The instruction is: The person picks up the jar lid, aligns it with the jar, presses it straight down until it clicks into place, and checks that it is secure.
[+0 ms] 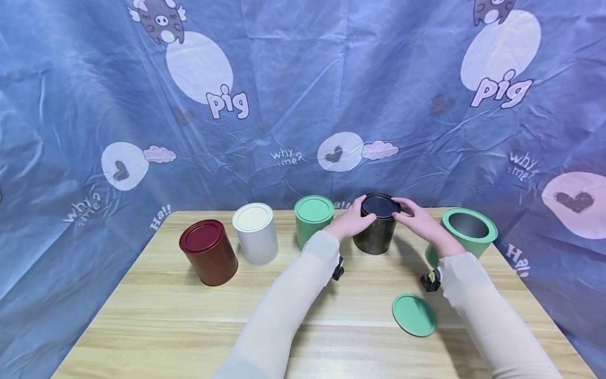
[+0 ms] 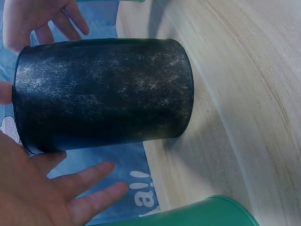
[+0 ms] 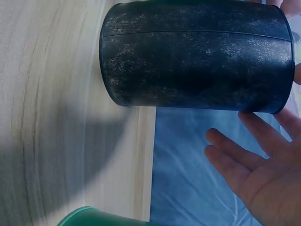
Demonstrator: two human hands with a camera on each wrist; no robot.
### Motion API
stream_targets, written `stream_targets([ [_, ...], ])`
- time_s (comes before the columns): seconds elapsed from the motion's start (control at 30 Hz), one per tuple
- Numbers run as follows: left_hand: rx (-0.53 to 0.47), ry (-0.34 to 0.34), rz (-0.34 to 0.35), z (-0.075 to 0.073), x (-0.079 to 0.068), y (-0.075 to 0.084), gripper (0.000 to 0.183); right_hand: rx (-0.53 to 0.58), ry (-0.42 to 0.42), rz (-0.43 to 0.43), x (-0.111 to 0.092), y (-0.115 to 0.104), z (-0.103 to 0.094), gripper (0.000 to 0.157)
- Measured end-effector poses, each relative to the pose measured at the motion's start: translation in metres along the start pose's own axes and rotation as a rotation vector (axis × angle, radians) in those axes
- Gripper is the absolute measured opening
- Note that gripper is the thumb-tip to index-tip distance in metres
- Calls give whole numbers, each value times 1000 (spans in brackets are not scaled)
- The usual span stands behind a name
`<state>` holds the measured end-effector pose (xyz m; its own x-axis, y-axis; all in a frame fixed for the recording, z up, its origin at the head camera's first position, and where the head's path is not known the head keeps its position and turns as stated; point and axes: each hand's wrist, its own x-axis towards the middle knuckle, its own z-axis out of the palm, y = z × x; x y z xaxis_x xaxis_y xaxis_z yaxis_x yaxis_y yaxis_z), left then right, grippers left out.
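Observation:
Toward the back of the table stands a black can (image 1: 374,237) with a worn, speckled wall, upright, its black lid (image 1: 380,205) at the top. My left hand (image 1: 352,218) holds the can's upper rim from the left, thumb at the front edge. From the right side, my right hand (image 1: 418,218) holds the same rim, thumb also in front. In the left wrist view, the left index finger touches the rim of the can (image 2: 103,92) while other fingers spread away. The right wrist view shows similarly spread fingers beside the can (image 3: 197,61).
Left of the black can stand a closed green can (image 1: 314,210), a white can (image 1: 255,237) and a dark red can (image 1: 208,252). An uncovered green can (image 1: 491,233) is at the right, behind my right forearm. A green lid (image 1: 414,315) lies flat nearer the front.

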<state>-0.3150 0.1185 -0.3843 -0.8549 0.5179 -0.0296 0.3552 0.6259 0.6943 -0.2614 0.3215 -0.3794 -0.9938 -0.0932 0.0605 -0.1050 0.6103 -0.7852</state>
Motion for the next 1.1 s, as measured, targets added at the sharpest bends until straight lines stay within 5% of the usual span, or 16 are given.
stream_targets([
  [1.1, -154, 113, -33, 22, -11, 11, 70, 142, 0, -11, -11, 14, 5, 57],
])
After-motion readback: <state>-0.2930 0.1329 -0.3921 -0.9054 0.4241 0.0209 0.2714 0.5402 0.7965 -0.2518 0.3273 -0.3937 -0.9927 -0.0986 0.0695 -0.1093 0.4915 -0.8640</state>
